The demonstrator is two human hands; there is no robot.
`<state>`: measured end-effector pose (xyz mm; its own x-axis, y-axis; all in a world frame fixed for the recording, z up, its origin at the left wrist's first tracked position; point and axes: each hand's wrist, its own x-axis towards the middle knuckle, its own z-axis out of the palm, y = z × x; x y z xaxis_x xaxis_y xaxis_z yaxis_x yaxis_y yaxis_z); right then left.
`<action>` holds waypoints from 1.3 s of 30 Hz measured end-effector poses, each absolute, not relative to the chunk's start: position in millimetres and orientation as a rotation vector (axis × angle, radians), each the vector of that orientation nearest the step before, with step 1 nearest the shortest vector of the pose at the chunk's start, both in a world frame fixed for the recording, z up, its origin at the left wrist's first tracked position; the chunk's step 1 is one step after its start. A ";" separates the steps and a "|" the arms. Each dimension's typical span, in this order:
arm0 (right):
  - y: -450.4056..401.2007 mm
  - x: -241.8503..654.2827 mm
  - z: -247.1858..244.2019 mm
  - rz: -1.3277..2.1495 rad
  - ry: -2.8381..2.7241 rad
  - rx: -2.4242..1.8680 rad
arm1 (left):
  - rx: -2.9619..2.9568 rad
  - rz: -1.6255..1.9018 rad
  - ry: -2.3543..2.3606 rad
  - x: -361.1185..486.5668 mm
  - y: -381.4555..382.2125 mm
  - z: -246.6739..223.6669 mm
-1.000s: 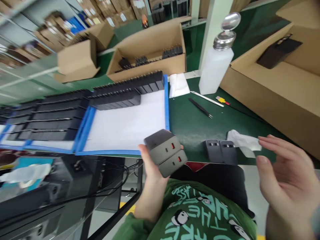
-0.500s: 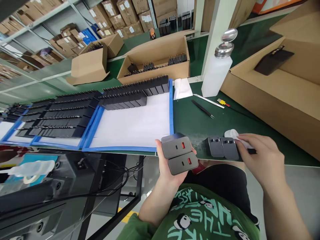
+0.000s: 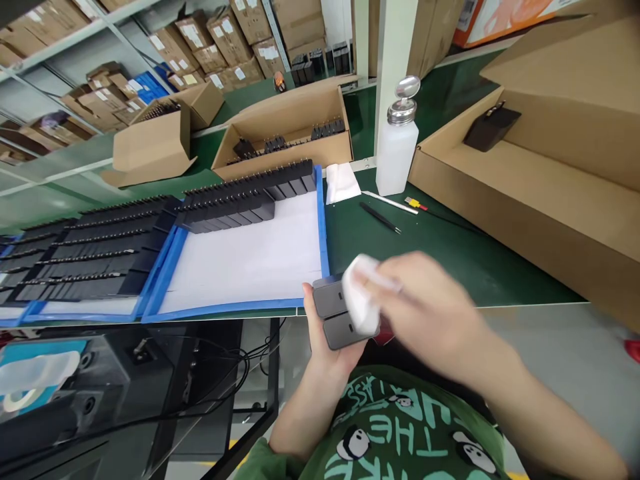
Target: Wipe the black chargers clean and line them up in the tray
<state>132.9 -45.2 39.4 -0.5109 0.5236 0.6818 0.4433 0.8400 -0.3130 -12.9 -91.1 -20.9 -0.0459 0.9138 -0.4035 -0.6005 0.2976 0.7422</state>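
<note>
In my left hand (image 3: pixel 326 363), near the bench's front edge, are two dark grey chargers side by side, an upper charger (image 3: pixel 327 301) and a lower charger (image 3: pixel 338 332). Their port faces point up toward me. A white cloth (image 3: pixel 361 297) lies over the right part of both faces and covers some of the ports. The fingers of my right hand (image 3: pixel 430 303), blurred by motion, pinch this cloth from the right. My right hand and forearm hide the bench behind them.
Rows of black chargers (image 3: pixel 250 212) stand in a blue-edged tray (image 3: pixel 230 267). Behind are a carton (image 3: pixel 295 157), a white pump bottle (image 3: pixel 397 157), tweezers (image 3: pixel 380 217), a white pen-like tool (image 3: pixel 390 202) and a cable (image 3: pixel 445 219). A large open carton (image 3: pixel 500 220) borders the right.
My right hand has moved left from the two chargers on the bench, bringing the white cloth onto the chargers in my left hand. The view has shifted right.
</note>
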 end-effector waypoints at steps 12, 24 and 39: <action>0.4 187.2 11.6 -0.034 -2.041 -0.919 | 0.054 1.312 0.800 -15.9 -88.9 -5.2; -61.6 155.1 41.2 -0.287 -2.517 -0.873 | 0.449 1.567 1.206 2.6 -74.9 -17.0; 115.2 281.8 85.0 -0.017 -1.933 -1.760 | 1.298 1.385 1.205 -1.5 -66.8 -4.0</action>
